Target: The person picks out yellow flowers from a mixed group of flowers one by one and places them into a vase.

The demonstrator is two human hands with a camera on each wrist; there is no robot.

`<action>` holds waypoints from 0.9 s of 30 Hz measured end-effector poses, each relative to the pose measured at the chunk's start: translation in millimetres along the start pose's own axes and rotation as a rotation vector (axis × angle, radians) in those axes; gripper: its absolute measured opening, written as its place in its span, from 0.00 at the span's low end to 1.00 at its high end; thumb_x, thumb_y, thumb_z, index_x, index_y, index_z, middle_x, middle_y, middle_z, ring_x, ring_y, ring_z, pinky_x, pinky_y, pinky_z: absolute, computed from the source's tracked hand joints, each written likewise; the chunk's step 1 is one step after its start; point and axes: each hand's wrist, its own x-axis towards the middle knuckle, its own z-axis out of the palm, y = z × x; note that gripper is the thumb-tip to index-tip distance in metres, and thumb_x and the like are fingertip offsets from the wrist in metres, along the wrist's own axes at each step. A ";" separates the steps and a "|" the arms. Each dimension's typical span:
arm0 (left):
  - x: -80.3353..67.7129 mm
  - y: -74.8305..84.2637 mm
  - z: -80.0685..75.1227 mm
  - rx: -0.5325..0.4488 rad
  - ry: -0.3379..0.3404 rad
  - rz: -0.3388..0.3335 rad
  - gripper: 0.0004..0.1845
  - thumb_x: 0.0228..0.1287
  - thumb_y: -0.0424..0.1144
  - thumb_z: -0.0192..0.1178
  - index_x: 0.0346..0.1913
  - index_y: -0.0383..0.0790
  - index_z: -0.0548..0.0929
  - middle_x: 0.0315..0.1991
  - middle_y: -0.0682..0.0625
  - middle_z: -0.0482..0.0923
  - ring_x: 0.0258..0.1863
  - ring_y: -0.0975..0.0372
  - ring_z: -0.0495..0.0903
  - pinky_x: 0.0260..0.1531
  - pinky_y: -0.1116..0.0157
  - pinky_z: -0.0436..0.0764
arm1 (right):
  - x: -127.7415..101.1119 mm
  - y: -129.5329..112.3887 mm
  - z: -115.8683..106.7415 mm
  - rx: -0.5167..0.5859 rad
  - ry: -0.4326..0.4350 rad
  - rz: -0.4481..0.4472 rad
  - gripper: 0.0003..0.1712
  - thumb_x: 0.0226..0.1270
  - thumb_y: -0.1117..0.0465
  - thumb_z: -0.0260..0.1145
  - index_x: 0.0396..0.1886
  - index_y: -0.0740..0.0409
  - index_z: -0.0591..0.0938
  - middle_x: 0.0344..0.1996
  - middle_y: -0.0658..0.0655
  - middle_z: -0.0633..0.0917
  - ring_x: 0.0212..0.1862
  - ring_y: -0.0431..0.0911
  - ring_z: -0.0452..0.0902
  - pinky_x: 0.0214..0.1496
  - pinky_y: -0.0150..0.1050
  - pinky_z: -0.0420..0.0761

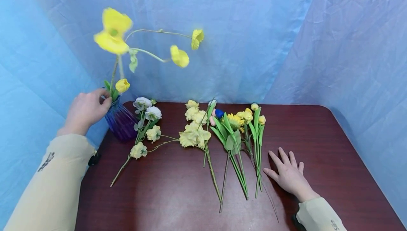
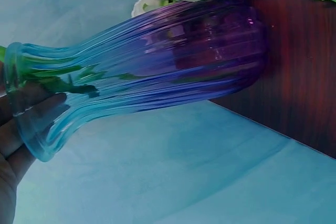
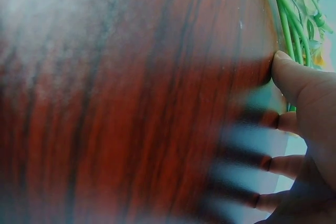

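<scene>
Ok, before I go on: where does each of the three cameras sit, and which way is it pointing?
Head: worn on the head, looking forward and down at the table; shows both sleeves, the left hand on the vase and the right hand flat beside the loose flower stems.
Left wrist: beside the vase, looking along it; fingers at its neck.
Right wrist: low over the wood, fingers spread, green stems beyond.
Shared: head and left wrist both show the vase; head and right wrist the stems.

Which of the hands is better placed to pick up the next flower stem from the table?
Right hand: it lies flat beside the tulip stems, while the left hand grips the vase.
</scene>
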 end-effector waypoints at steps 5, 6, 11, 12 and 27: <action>-2.8 -0.7 5.4 -0.029 0.085 0.001 0.13 0.73 0.38 0.52 0.54 0.34 0.74 0.38 0.28 0.84 0.12 0.54 0.71 0.12 0.57 0.66 | 0.6 0.1 0.6 -0.007 0.000 -0.001 0.45 0.72 0.37 0.63 0.79 0.55 0.64 0.77 0.76 0.54 0.73 0.81 0.42 0.61 0.85 0.44; -3.1 -0.6 5.9 -0.035 0.098 -0.003 0.14 0.74 0.38 0.52 0.55 0.34 0.74 0.37 0.28 0.84 0.11 0.54 0.70 0.12 0.57 0.66 | 0.6 0.1 0.8 -0.008 0.000 -0.001 0.45 0.72 0.37 0.63 0.79 0.56 0.64 0.77 0.76 0.54 0.73 0.82 0.42 0.61 0.85 0.44; -1.3 -0.2 5.8 -0.060 0.112 -0.040 0.21 0.80 0.46 0.42 0.56 0.34 0.77 0.22 0.38 0.76 0.12 0.53 0.66 0.13 0.57 0.64 | 0.2 0.4 1.8 -0.006 0.003 -0.002 0.45 0.72 0.36 0.63 0.79 0.56 0.64 0.77 0.76 0.54 0.73 0.82 0.42 0.61 0.85 0.44; -0.8 0.1 5.6 -0.057 0.111 -0.049 0.24 0.80 0.49 0.40 0.56 0.34 0.78 0.21 0.40 0.74 0.12 0.53 0.66 0.14 0.56 0.64 | 0.3 0.5 2.0 -0.006 0.004 -0.002 0.45 0.72 0.36 0.63 0.79 0.55 0.64 0.77 0.76 0.54 0.73 0.82 0.42 0.61 0.85 0.44; 1.5 2.3 12.0 -0.121 0.189 -0.177 0.24 0.80 0.48 0.38 0.60 0.31 0.71 0.38 0.33 0.81 0.23 0.46 0.77 0.21 0.51 0.72 | -0.3 -0.6 1.6 -0.008 0.003 0.005 0.45 0.72 0.36 0.63 0.79 0.55 0.63 0.77 0.75 0.54 0.74 0.81 0.42 0.62 0.85 0.43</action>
